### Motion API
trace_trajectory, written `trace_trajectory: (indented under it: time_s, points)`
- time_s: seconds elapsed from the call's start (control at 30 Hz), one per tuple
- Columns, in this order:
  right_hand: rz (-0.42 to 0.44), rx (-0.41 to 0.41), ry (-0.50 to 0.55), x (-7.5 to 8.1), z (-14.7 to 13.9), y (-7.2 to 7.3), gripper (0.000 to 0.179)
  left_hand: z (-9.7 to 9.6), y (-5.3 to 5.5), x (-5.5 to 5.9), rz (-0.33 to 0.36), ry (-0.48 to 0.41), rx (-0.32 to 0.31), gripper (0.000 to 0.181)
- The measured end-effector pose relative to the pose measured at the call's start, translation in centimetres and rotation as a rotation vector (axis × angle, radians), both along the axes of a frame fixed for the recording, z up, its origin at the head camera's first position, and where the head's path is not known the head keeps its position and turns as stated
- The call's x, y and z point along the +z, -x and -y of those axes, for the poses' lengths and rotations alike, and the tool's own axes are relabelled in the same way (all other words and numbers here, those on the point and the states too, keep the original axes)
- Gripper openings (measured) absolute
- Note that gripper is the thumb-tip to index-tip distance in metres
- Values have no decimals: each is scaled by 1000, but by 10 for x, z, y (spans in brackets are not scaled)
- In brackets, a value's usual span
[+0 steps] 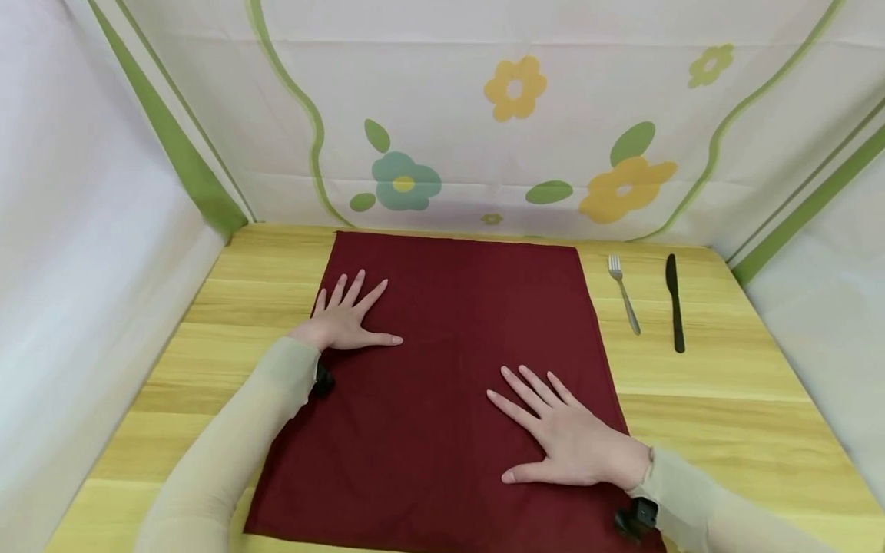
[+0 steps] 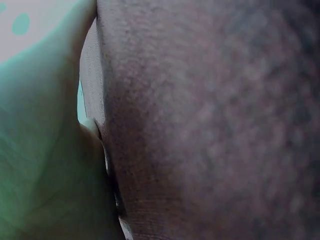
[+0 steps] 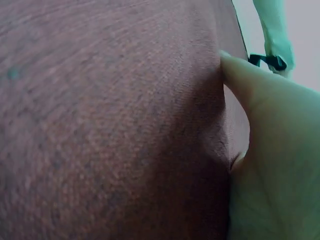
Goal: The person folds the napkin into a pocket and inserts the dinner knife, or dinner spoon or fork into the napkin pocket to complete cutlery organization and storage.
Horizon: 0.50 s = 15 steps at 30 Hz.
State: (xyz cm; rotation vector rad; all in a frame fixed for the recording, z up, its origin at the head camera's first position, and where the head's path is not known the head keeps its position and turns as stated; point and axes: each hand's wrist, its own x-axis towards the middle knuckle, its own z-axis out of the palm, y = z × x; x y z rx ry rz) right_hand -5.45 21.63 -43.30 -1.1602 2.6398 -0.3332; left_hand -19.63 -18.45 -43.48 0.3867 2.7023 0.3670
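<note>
A dark red cloth (image 1: 442,399) lies spread nearly flat over the middle of the wooden table. On its left side, toward the back, my left hand (image 1: 346,319) rests palm down with fingers spread and thumb pointing right. My right hand (image 1: 563,434) rests on the cloth's right side, nearer the front, its fingers also straight and spread. Neither hand grips anything. In the left wrist view the cloth (image 2: 200,120) fills most of the picture beside the palm (image 2: 45,150). The right wrist view has the thumb and palm (image 3: 280,150) against the fabric.
Right of the cloth, a silver fork (image 1: 624,296) and a black knife (image 1: 674,303) lie side by side on the wooden table (image 1: 733,430). A white curtain with printed flowers (image 1: 470,153) hangs behind the table, and white fabric (image 1: 76,269) stands along both sides.
</note>
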Motion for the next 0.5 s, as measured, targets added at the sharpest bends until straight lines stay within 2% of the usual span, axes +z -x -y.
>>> trace_trajectory:
  time_s: [0.13, 0.2, 0.33, 0.43, 0.5]
  points:
    - [24, -26, 18, 1, -3, 4, 99, 0, -1, 2, -2, -14, -4, 122]
    - [-1, -70, 57, 2, -11, 15, 97, 2, -2, 4, 0, -33, -1, 124]
    - [-36, -215, 108, 1, -38, 46, 94, 9, -4, 9, 1, -60, -4, 132]
    - [12, -295, 74, -4, -58, 63, 98, 13, -6, 11, 6, -48, -16, 136]
    - [46, -317, 46, -8, -67, 69, 104, 15, -6, 10, 6, -34, -28, 138]
